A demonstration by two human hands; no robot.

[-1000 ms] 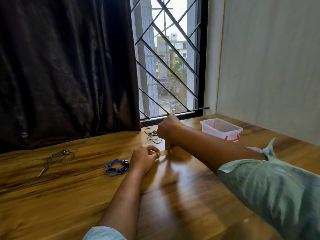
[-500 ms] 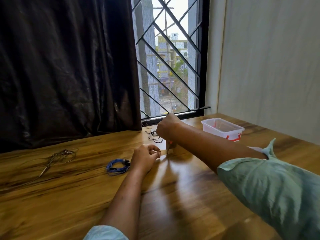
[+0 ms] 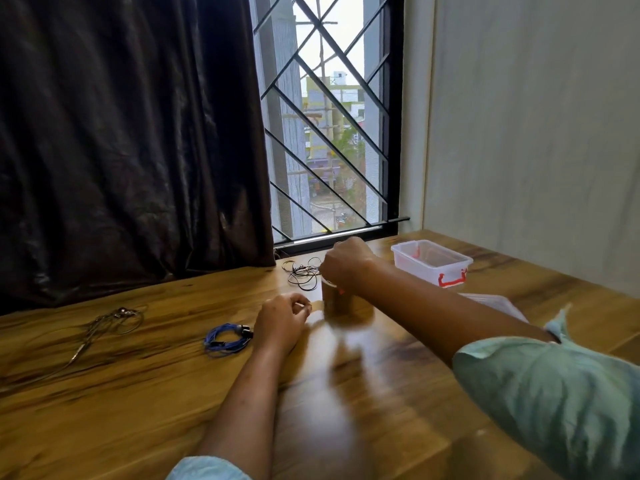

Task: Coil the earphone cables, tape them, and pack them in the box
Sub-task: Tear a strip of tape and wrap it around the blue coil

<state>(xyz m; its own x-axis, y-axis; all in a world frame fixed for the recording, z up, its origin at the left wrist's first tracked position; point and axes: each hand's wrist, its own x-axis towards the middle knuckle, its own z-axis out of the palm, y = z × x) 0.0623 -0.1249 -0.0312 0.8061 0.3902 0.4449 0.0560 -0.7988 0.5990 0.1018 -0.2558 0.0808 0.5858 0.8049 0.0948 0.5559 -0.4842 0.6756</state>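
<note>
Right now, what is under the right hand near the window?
A blurred brown tape roll stands on the table, gripped from above by the right hand. The hand covers the roll's top and core, so those cannot be seen.

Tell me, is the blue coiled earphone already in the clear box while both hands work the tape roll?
No. The head view shows the blue coiled earphone on the table beside the left hand, not in the clear box. The right hand does grip the tape roll while the left pinches its loose end.
</note>
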